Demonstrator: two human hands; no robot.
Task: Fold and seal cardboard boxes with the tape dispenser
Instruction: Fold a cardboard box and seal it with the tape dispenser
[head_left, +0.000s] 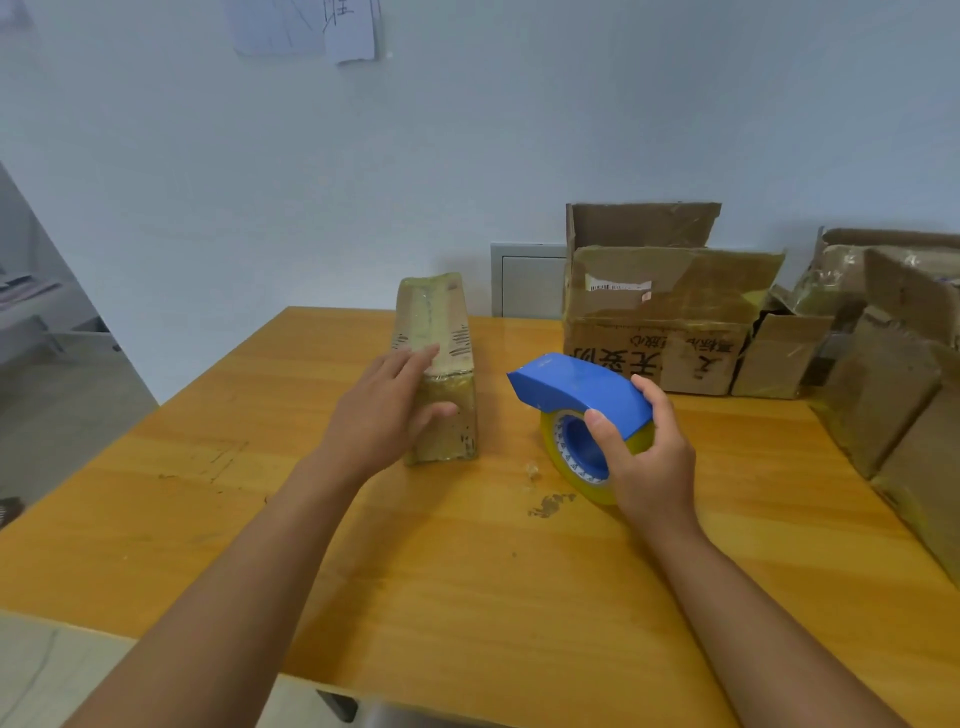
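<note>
Cardboard, tape-wrapped and narrow, the small box (439, 364) lies on the wooden table (415, 571) with the left hand (384, 415) resting flat-fingered against its near end. Just right, the right hand (644, 457) grips the blue tape dispenser (576, 389) (yellowish roll inside).

The person is showing two bare forearms, both coming in from the lower edge of the view. Neither arm is wearing a sleeve anywhere in view; the arms are showing uncovered right to the frame edge. The left hand (387, 415) is wearing no glove, ring or band, and its wrist is carrying no watch or strap. The right hand (647, 462) is likewise going ungloved, with no ring showing on the fingers that face the camera and nothing worn at the wrist. The fingernails are looking short and unpainted.
</note>
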